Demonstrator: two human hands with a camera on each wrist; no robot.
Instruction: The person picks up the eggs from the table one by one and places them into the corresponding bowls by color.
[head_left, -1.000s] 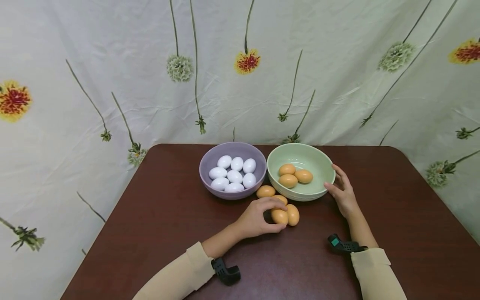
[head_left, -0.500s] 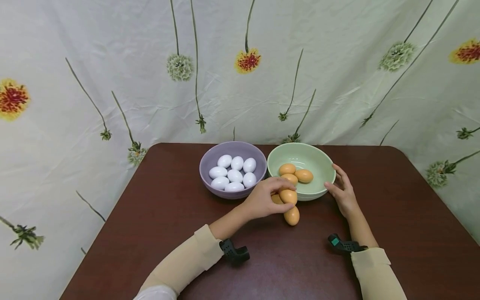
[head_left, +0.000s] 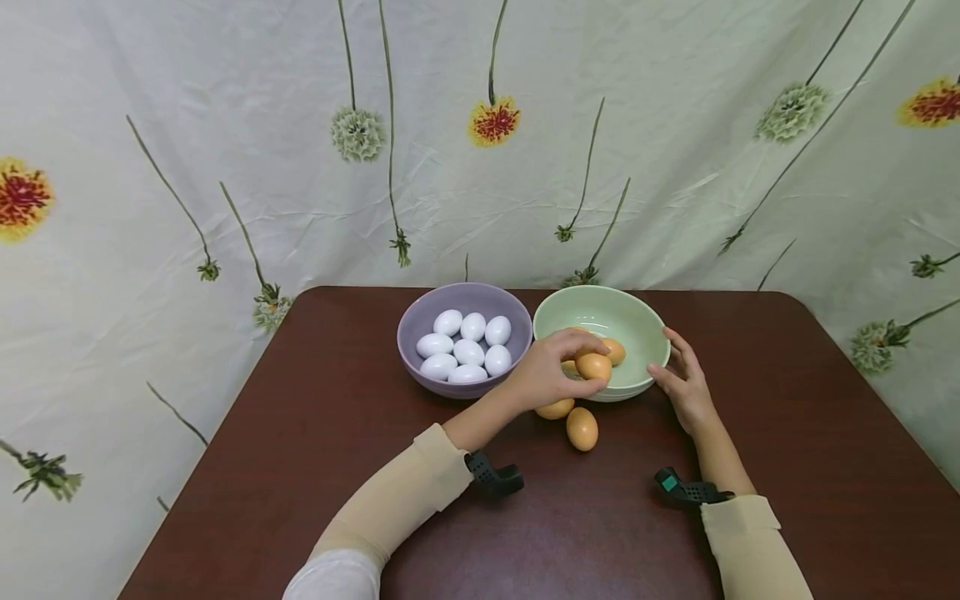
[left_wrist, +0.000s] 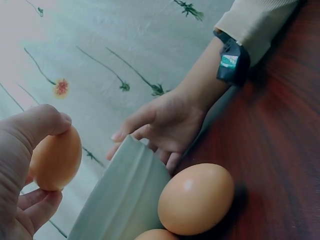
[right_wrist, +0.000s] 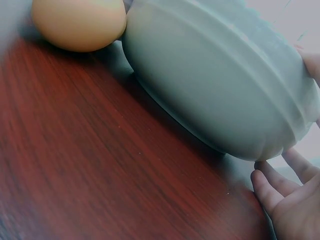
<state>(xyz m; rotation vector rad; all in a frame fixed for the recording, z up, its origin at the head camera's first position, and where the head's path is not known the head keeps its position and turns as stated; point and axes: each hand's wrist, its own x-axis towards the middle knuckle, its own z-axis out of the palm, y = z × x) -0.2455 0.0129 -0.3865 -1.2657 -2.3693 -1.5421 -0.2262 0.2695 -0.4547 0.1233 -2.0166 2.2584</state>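
In the head view my left hand (head_left: 546, 373) pinches a brown egg (head_left: 594, 368) between thumb and fingertips, over the near side of the green bowl (head_left: 639, 329). The left wrist view shows this held egg (left_wrist: 59, 159) beside the bowl's wall. My right hand (head_left: 686, 390) holds the bowl's right side, thumb and fingers spread against the rim and outer wall. Other brown eggs, such as one at the right (head_left: 616, 350), lie inside, partly hidden by my left hand. A brown egg (head_left: 582, 429) rests on the table before the bowl, with another (head_left: 557, 409) left of it.
A purple bowl (head_left: 408, 350) with several white eggs (head_left: 468, 352) stands touching or very near the green bowl's left. Both sit toward the far edge of the dark red-brown table (head_left: 330, 417). A flower-printed cloth (head_left: 660, 125) hangs behind it.
My left hand has gripped a brown egg from the group on the table, lifted it and carried it forward and right to the green bowl. The right hand has stayed at the bowl.
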